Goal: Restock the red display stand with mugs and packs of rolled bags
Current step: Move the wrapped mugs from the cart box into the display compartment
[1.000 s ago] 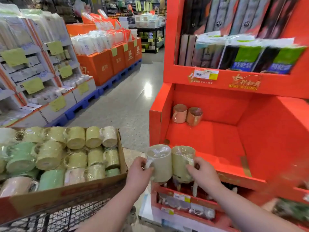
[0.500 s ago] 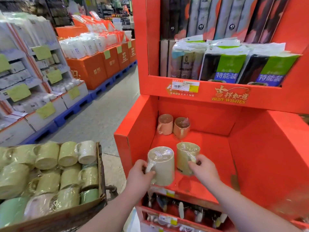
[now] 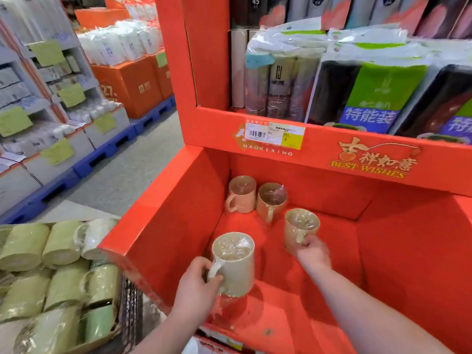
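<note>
Over the front of the shelf floor, the left hand point(image 3: 196, 284) curls round the handle of the left mug point(image 3: 235, 264), which is upright and wrapped in film. Deeper in and to its right, the right hand point(image 3: 313, 254) pinches the handle of the right mug point(image 3: 301, 226), also upright. Whether its base touches the floor I cannot tell.

Ahead of both, in the back left corner of the stand point(image 3: 163, 205), a pink mug point(image 3: 241, 194) and a tan mug point(image 3: 272, 200) stand side by side. The right mug is just beside the tan one, so the right hand is nearer that row and would likely set down first, with the left mug going in front.

Packs point(image 3: 370, 93) of rolled bags fill the shelf above. Spare mugs point(image 3: 61, 241) lie on their sides in the box point(image 3: 102, 339) at left.
</note>
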The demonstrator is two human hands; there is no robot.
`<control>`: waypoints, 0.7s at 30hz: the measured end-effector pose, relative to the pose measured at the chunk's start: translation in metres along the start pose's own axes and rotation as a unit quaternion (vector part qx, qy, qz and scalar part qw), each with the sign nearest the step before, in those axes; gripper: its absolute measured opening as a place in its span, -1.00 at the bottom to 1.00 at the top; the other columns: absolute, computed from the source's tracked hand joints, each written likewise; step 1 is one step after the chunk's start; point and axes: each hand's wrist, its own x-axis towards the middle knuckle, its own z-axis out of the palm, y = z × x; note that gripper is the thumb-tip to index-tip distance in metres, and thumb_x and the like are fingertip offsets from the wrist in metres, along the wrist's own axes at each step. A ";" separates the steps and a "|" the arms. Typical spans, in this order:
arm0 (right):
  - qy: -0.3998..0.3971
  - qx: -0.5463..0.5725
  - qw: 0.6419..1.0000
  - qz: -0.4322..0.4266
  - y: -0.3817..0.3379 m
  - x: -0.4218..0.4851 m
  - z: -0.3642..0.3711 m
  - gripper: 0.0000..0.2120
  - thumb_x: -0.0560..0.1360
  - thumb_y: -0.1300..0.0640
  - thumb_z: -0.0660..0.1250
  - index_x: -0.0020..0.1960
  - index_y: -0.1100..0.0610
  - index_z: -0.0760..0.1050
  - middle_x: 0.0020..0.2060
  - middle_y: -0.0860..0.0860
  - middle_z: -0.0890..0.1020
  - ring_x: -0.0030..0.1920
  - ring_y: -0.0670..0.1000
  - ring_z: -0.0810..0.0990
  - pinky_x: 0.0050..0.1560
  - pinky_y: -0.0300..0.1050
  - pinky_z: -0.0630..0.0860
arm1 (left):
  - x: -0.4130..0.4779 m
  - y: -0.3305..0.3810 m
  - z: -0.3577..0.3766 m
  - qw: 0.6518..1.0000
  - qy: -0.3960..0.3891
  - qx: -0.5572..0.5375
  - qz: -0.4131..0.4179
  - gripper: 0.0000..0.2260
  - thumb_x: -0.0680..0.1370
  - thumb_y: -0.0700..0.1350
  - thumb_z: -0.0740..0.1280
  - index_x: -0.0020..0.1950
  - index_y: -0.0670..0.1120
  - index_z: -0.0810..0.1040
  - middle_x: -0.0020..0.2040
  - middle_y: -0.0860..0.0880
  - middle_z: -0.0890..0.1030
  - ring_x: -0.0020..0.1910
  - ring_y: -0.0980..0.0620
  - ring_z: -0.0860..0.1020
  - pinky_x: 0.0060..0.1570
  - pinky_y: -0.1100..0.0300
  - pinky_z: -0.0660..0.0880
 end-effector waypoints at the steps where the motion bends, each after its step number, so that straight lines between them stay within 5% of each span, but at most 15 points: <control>1: -0.007 0.002 1.000 0.005 0.001 0.009 0.004 -0.67 0.51 0.03 0.34 -0.37 0.10 0.36 -0.28 0.17 0.56 -0.18 0.15 0.51 -0.16 -0.03 0.38 | 0.004 0.000 0.003 1.000 0.003 0.002 -0.004 -0.86 0.44 -0.22 0.40 -0.19 -0.08 0.44 -0.30 -0.03 0.53 -0.32 0.02 0.47 -0.29 0.16 0.36; 7: -0.013 0.012 1.000 0.013 -0.001 0.046 0.020 -0.72 0.50 -0.02 0.37 -0.09 0.23 0.57 -0.02 0.28 0.65 0.06 0.26 0.59 -0.06 -0.02 0.44 | 0.022 -0.004 0.017 1.000 0.014 0.003 -0.019 -0.85 0.43 -0.24 0.41 -0.19 -0.07 0.45 -0.34 0.01 0.50 -0.33 0.06 0.45 -0.31 0.23 0.33; 15: -0.025 -0.018 0.999 0.023 -0.003 0.090 0.022 -0.69 0.50 -0.01 0.37 -0.02 0.26 0.57 0.05 0.28 0.63 0.12 0.25 0.58 0.04 -0.03 0.46 | 0.040 0.001 0.026 1.000 0.019 -0.011 -0.022 -0.85 0.42 -0.33 0.41 -0.20 -0.15 0.46 -0.47 0.03 0.45 -0.51 0.16 0.45 -0.43 0.37 0.34; 21: -0.039 -0.024 0.999 0.018 -0.007 0.105 0.022 -0.67 0.46 0.03 0.42 0.12 0.23 0.57 0.10 0.21 0.63 0.15 0.20 0.58 0.05 -0.06 0.46 | 0.049 -0.005 0.035 0.999 0.030 -0.004 -0.029 -0.78 0.41 -0.29 0.43 -0.24 -0.06 0.43 -0.39 0.03 0.45 -0.39 0.10 0.40 -0.38 0.29 0.29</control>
